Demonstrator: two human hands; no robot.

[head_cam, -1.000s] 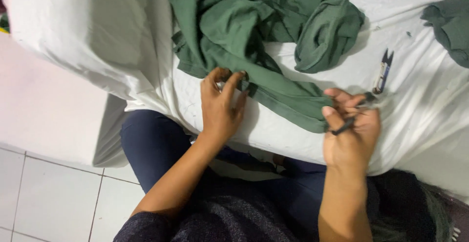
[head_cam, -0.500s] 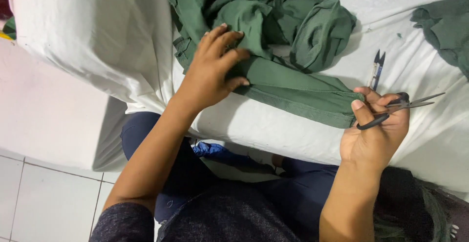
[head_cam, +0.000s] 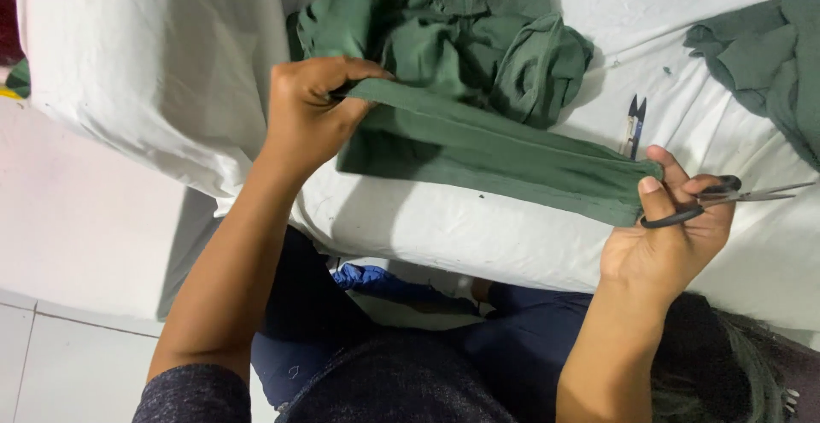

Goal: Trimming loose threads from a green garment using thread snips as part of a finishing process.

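Head view, looking down. A green cloth (head_cam: 478, 145) is shown stretched as a folded band between the two hands, above a surface covered by a white sheet (head_cam: 154, 64). The left hand (head_cam: 312, 115) is closed on the band's left end, with thumb and fingers pinched over the folded edge. The right hand (head_cam: 675, 231) grips the band's right end with its thumb laid on the fabric, and black-handled scissors (head_cam: 726, 196) are held in the same hand, their blades pointing right, away from the cloth. Whether the blades are parted cannot be told.

The rest of the cloth is seen heaped in a crumpled pile behind the band, resting on the sheet. A small dark snipper (head_cam: 634, 124) lies on the sheet just beside the pile's right edge, near the right hand but apart from it. A second green piece (head_cam: 769, 64) lies at the upper right, well apart from the band.

The sheet is creased and hangs over the near edge of the surface, down toward the lap. Dark blue trousers (head_cam: 325, 337) and a bright blue fabric (head_cam: 376, 279) are visible below that edge. A pale tiled floor (head_cam: 60, 363) is seen at lower left, beneath a plain white panel (head_cam: 77, 218).
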